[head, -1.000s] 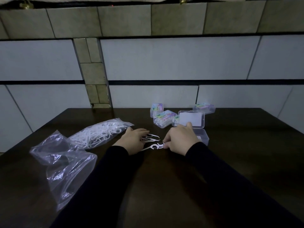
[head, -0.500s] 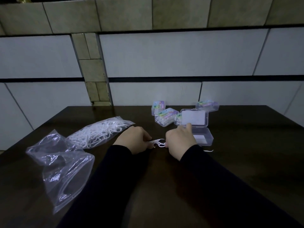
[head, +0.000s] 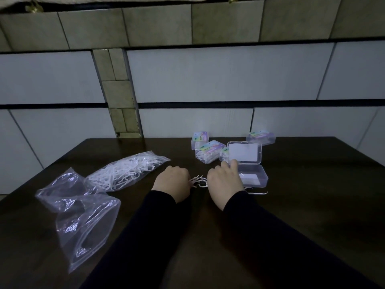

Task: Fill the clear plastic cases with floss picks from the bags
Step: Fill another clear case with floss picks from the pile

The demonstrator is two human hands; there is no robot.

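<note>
On the desk, left hand and right hand curl fingers around a small bunch of floss picks; open clear case just beside the right hand.

Tiled room, dark wooden table

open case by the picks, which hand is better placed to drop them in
Right. The right hand lies against the open case and touches the loose floss picks. The left hand grips the same picks but sits farther from it, nearer the bag of picks.
</note>
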